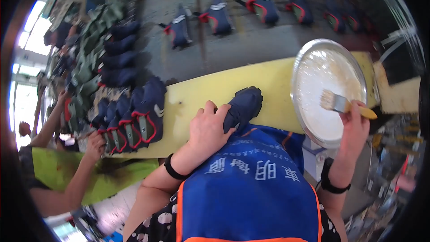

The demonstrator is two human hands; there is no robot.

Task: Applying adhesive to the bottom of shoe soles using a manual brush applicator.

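My left hand [208,127] is closed round a dark blue shoe upper [247,104] against the yellow bench edge, right by my blue apron [251,201]. The rounded end of the upper points away from me. In my right hand [355,127] is a flat paintbrush [341,104], gripped by its yellow handle. Its pale bristles are over a round metal tray [294,85] coated with white, glossy paste. Whether the bristles touch the paste I cannot tell.
Several navy shoe uppers with red trim [139,125] stand in a row at the left. Beyond the yellow bench [197,96], more uppers [219,15] lie spaced along a dark belt [233,54]. A co-worker's hand [95,145] reaches in at the left.
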